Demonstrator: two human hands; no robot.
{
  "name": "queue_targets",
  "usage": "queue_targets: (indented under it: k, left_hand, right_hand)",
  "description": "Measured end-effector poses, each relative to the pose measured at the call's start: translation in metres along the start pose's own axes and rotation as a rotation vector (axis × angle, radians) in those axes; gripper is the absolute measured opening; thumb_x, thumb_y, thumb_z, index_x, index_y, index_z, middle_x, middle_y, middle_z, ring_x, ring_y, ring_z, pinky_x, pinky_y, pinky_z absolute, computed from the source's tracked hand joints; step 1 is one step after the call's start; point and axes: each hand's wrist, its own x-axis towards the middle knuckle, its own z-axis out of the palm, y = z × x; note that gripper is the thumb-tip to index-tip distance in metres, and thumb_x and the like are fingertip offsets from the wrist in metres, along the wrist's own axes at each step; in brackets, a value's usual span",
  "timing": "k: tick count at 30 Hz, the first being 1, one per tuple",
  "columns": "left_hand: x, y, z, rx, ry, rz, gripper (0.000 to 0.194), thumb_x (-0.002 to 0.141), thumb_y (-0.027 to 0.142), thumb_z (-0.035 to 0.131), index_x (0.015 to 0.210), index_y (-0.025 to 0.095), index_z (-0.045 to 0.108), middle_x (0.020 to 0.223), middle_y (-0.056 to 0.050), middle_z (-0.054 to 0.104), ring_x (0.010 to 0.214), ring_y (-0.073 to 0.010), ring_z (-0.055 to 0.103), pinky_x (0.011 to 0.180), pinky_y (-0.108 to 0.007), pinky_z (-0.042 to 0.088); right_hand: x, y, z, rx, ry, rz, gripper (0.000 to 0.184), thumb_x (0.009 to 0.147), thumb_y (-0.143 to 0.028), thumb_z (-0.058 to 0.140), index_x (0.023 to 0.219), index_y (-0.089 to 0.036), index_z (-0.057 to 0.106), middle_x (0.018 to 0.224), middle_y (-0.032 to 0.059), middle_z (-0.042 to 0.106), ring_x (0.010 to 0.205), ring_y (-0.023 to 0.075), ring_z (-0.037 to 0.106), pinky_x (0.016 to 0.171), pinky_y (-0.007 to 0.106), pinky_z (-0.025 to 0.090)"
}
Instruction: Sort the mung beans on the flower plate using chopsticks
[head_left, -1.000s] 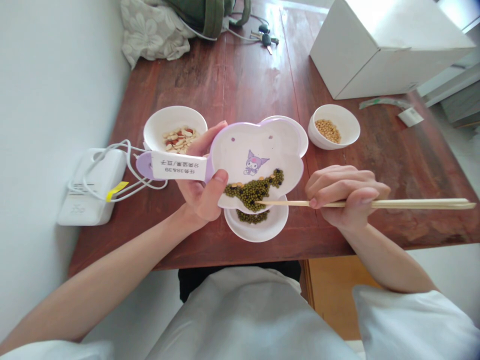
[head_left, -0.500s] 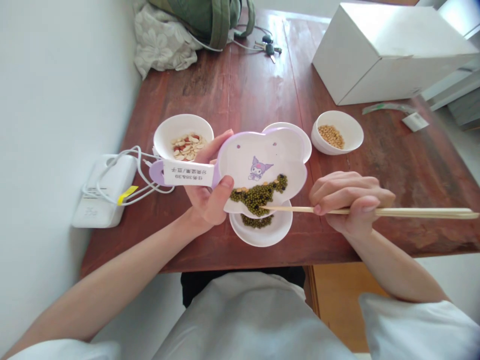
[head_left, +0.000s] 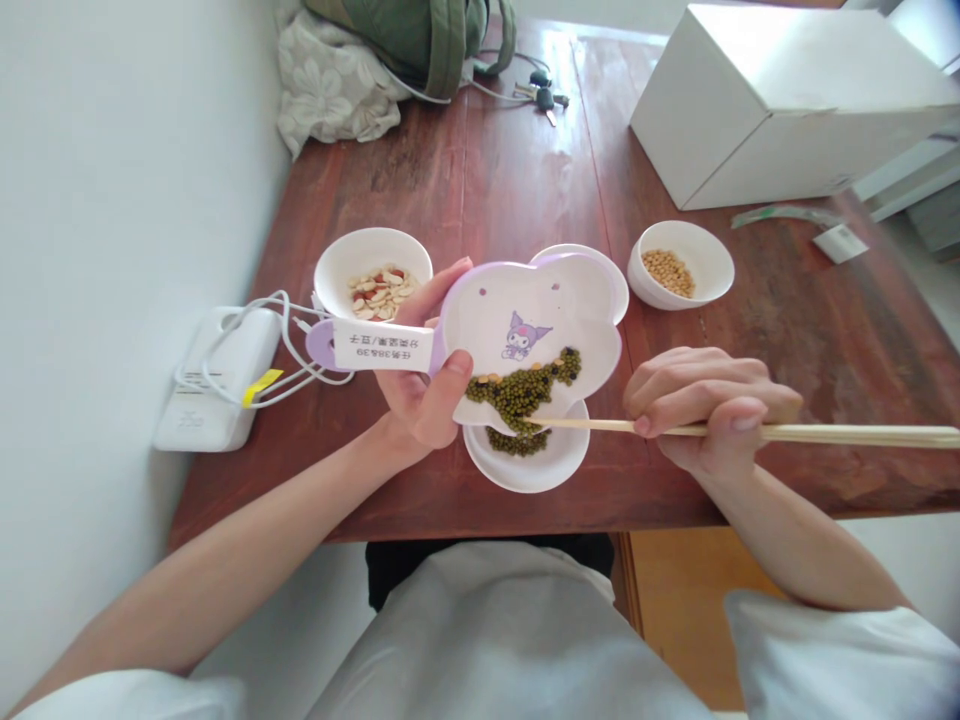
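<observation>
My left hand [head_left: 424, 375] grips the lilac-edged handle of a flower-shaped melamine plate [head_left: 540, 310], which is tilted over a small white dish [head_left: 547, 472]. A white paper label [head_left: 382, 345] with printed characters is on the handle. A band of green mung beans [head_left: 521, 392] with several yellow soybeans lies along the plate's low edge. More mung beans [head_left: 516, 442] lie in the dish. My right hand [head_left: 709, 405] is shut on a pair of wooden chopsticks [head_left: 675, 430], their tips touching the beans.
A white bowl of pale nuts [head_left: 371, 255] and a white bowl of soybeans [head_left: 679, 265] stand on the red-brown wooden table [head_left: 510, 160]. A white charger with cables [head_left: 217, 385], keys [head_left: 544, 97], a green bag [head_left: 420, 25] and a white box [head_left: 780, 110] surround them.
The whole scene has drifted slightly right and down in the view. Both hands keep the same hold, and the beans look much the same.
</observation>
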Motion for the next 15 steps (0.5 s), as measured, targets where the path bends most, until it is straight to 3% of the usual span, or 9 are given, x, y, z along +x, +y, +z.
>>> queue_targets:
  k: [5, 10, 15]
  left_hand:
    - [0.0057, 0.0067, 0.0033, -0.055, 0.011, 0.065, 0.032, 0.095, 0.048, 0.076, 0.12, 0.029, 0.071, 0.109, -0.01, 0.081, 0.1, -0.0294, 0.083, 0.085, -0.043, 0.07]
    - [0.0028, 0.0038, 0.0022, -0.009, 0.008, 0.013, 0.04, 0.092, 0.061, 0.076, 0.119, 0.031, 0.072, 0.112, -0.011, 0.082, 0.11, -0.0334, 0.082, 0.088, -0.046, 0.071]
    - [0.0015, 0.0036, 0.0002, 0.048, 0.013, -0.03, 0.048, 0.093, 0.067, 0.073, 0.123, 0.03, 0.072, 0.115, -0.013, 0.081, 0.114, -0.0341, 0.081, 0.09, -0.047, 0.072]
  right_hand:
    - [-0.0016, 0.0013, 0.0, 0.022, 0.022, 0.006, 0.056, 0.116, -0.037, 0.055, 0.068, -0.018, 0.076, 0.049, 0.0007, 0.061, 0.036, 0.0143, 0.058, 0.036, 0.027, 0.047]
    - [-0.0039, 0.0032, 0.0006, -0.019, 0.144, 0.078, 0.063, 0.117, -0.046, 0.054, 0.061, -0.022, 0.072, 0.045, -0.0001, 0.058, 0.033, 0.014, 0.054, 0.035, 0.027, 0.041]
    - [-0.004, 0.0052, 0.0011, -0.051, 0.138, 0.025, 0.059, 0.116, -0.042, 0.055, 0.064, -0.021, 0.071, 0.047, -0.0001, 0.059, 0.034, 0.0145, 0.054, 0.036, 0.029, 0.043]
